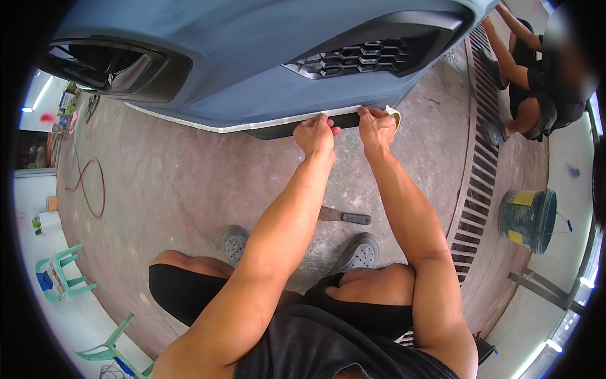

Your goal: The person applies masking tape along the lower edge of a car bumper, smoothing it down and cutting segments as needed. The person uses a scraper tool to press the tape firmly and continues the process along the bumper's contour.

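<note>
A blue-grey car bumper point(252, 95) spans the top, with a strip of pale masking tape point(208, 127) running along its lower edge above a black lower trim point(278, 131). My left hand point(315, 134) is closed, its thumb and fingertips pinching the tape at the bumper's edge. Just to the right, my right hand point(377, 129) is closed around a roll of masking tape point(394, 116), mostly hidden behind the fingers, its fingertips up against the same edge. On the floor between my feet lies a putty knife point(346, 216) with a dark handle.
A black honeycomb grille point(360, 58) and a headlight point(113, 66) sit in the car's front. Right of me run a floor drain grate point(476, 189) and a dark bucket point(527, 220). Another person point(533, 76) crouches at upper right. Green stools point(66, 271) and a red hose point(101, 189) are at left.
</note>
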`<state>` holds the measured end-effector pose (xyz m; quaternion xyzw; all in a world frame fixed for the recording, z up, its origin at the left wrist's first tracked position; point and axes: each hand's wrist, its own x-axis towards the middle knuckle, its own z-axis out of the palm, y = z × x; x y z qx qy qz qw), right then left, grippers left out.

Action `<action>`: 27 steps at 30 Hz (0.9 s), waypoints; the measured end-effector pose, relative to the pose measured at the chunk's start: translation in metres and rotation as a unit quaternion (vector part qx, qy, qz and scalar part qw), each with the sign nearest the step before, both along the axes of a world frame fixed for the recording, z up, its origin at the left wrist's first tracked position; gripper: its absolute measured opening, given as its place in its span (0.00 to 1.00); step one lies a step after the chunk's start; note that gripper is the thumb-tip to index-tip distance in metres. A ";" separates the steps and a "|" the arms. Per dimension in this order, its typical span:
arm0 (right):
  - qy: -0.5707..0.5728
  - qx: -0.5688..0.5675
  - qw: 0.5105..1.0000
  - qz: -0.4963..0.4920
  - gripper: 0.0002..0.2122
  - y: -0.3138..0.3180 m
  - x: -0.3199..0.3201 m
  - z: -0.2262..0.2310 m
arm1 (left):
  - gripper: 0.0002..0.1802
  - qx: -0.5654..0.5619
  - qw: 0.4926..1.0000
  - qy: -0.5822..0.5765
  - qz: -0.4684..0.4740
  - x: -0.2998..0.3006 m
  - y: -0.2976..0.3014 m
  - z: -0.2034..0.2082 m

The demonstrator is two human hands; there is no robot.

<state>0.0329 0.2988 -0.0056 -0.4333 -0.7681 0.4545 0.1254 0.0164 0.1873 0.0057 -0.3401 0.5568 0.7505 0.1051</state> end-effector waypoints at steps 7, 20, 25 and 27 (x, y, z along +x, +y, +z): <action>0.007 -0.022 1.000 -0.016 0.17 0.002 -0.002 0.002 | 0.07 0.008 1.000 0.012 0.007 0.000 0.004 0.001; 0.078 -0.043 0.996 -0.028 0.14 0.004 -0.002 -0.011 | 0.06 0.011 1.000 0.024 0.002 0.001 0.004 0.005; 0.051 -0.014 0.998 -0.022 0.14 0.003 -0.005 -0.008 | 0.06 0.006 1.000 0.024 0.000 0.000 0.003 0.002; 0.033 0.010 0.999 -0.017 0.15 0.002 -0.006 -0.006 | 0.07 0.008 1.000 0.023 0.004 0.000 0.003 0.003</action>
